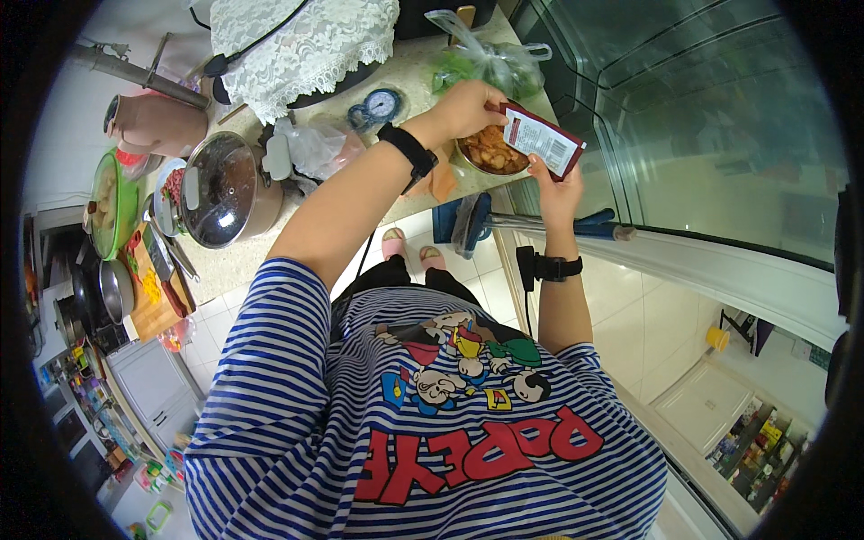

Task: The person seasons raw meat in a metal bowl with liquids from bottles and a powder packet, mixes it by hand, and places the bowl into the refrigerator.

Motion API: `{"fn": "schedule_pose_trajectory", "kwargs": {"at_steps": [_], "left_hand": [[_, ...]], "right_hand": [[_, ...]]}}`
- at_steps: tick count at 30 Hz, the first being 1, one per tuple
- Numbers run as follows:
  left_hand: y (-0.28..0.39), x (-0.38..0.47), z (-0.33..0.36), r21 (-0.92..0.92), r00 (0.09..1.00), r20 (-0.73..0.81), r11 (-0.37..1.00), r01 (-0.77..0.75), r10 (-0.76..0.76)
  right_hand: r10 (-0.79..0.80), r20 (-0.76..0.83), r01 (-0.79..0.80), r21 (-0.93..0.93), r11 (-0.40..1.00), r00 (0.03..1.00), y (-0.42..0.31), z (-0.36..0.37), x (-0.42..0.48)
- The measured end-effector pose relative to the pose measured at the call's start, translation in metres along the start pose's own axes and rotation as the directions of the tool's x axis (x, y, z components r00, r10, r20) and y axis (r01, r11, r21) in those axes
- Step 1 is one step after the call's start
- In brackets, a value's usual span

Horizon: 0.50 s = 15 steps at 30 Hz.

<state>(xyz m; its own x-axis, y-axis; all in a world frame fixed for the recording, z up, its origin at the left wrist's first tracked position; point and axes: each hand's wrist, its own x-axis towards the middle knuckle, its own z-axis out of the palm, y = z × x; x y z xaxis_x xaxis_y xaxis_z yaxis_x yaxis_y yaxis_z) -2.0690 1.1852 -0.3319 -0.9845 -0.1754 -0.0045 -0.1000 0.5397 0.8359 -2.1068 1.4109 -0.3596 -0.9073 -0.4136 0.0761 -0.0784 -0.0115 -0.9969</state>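
Observation:
A dark red and white printed sachet (540,142) is stretched between my two hands, over the edge of a round bowl. My left hand (472,108) pinches its upper left end, and my right hand (560,189) grips the lower right part. Whether the sachet is torn cannot be seen. Beneath it the bowl holds brown, sauce-coated food chunks (496,152); sachet and fingers cover part of them. Beyond the bowl lies a tied clear plastic bag (489,57) of leafy greens (459,71). An orange-brown sheet (440,179) sits by the counter edge, left of the bowl.
Left along the counter (216,270) are a glass-lidded pot (223,189), a pink jug (158,125), a green basket (118,202), and a cutting board (152,317) with a knife (160,256). A round dial (383,104) stands near a lace cover (304,54). Glass panels (715,101) border the right.

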Motion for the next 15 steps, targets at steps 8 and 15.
{"fn": "schedule_pose_trajectory", "kwargs": {"at_steps": [8, 15], "left_hand": [[-0.008, 0.001, -0.008, -0.016, 0.996, -0.076, 0.999, 0.045, -0.046], [-0.01, 0.01, -0.003, 0.013, 0.992, -0.108, 0.998, 0.06, -0.059]], "right_hand": [[0.002, 0.03, -0.001, -0.033, 0.999, 1.0, 0.003, 0.011, 0.02], [0.005, -0.029, -0.008, -0.076, 0.997, 1.0, 0.003, 0.009, 0.03]]}}
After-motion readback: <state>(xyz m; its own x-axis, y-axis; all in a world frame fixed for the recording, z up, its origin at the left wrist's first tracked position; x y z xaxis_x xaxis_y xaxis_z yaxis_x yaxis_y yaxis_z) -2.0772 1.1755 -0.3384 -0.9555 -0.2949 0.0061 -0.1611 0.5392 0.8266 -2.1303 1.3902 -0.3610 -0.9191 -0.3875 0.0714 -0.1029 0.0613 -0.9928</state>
